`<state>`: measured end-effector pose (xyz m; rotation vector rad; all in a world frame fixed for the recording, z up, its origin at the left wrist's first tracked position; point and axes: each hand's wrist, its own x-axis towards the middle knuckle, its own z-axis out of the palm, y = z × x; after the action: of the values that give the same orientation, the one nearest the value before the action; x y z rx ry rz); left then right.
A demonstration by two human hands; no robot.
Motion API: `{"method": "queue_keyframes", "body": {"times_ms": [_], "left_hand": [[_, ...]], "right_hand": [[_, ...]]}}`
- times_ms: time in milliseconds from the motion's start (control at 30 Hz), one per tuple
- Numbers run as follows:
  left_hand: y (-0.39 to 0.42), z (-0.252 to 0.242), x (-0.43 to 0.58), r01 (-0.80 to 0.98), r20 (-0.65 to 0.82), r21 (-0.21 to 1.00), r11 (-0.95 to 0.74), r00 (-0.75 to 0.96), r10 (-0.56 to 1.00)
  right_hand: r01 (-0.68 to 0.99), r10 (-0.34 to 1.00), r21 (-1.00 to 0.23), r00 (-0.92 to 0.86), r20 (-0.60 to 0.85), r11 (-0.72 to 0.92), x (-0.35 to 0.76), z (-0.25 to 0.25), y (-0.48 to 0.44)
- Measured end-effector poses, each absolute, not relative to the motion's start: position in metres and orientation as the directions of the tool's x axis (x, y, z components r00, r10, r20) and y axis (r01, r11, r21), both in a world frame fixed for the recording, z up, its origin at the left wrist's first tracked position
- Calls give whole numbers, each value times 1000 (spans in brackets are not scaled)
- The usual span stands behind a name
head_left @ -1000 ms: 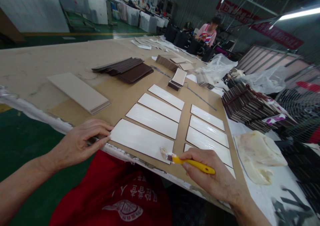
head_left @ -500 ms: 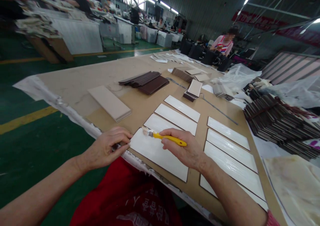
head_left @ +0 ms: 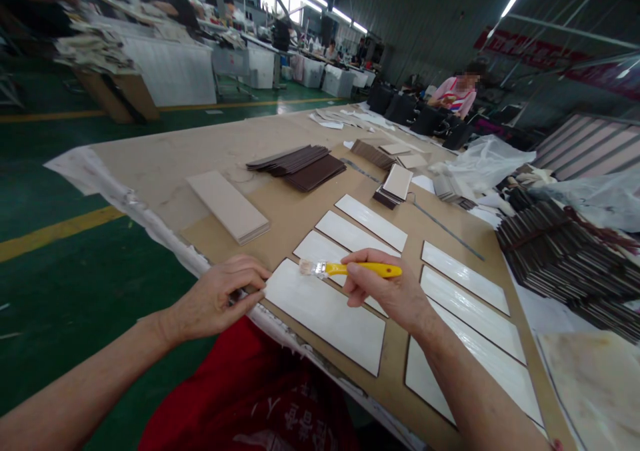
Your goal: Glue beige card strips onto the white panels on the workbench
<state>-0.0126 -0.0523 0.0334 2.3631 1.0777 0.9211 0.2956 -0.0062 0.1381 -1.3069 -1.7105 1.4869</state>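
Observation:
My right hand (head_left: 387, 291) grips a yellow-handled brush (head_left: 350, 269), held level with its bristles pointing left, just above the nearest white glue-coated panel (head_left: 325, 314). My left hand (head_left: 220, 298) rests at the table's near edge, fingertips pressed together against that panel's left end. Several more white-coated panels (head_left: 465, 276) lie in two columns on a brown cardboard sheet (head_left: 285, 214).
A beige stack of panels (head_left: 229, 206) lies to the left, dark brown pieces (head_left: 305, 164) behind it. Large bundles of dark strips (head_left: 565, 254) sit at the right, with plastic bags (head_left: 480, 161) beyond. A person in pink (head_left: 457, 94) sits at the far end.
My right hand carried the brush from the panel's right end to its left end, then lifted it slightly. The view swung left. My left hand stayed at the panel's corner.

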Motion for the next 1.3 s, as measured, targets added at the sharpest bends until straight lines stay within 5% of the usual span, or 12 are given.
{"method": "queue_keyframes", "body": {"times_ms": [233, 433, 800, 1067, 1300], "left_hand": [[-53, 36, -12, 526, 398, 577, -624, 486, 778], [-53, 36, -12, 519, 407, 569, -638, 497, 766], [-53, 35, -13, 507, 411, 579, -639, 496, 765], [-52, 36, -13, 521, 400, 572, -633, 497, 770], [-52, 35, -13, 515, 401, 570, -641, 506, 763]], "right_hand": [[106, 899, -977, -382, -214, -187, 276, 115, -8], [289, 878, -957, -452, -154, -19, 267, 123, -10], [435, 754, -900, -604, -258, 41, 281, 144, -5], [436, 806, -839, -591, 5, 325, 270, 141, -11], [299, 535, -714, -836, 124, 633, 279, 138, -10]]}}
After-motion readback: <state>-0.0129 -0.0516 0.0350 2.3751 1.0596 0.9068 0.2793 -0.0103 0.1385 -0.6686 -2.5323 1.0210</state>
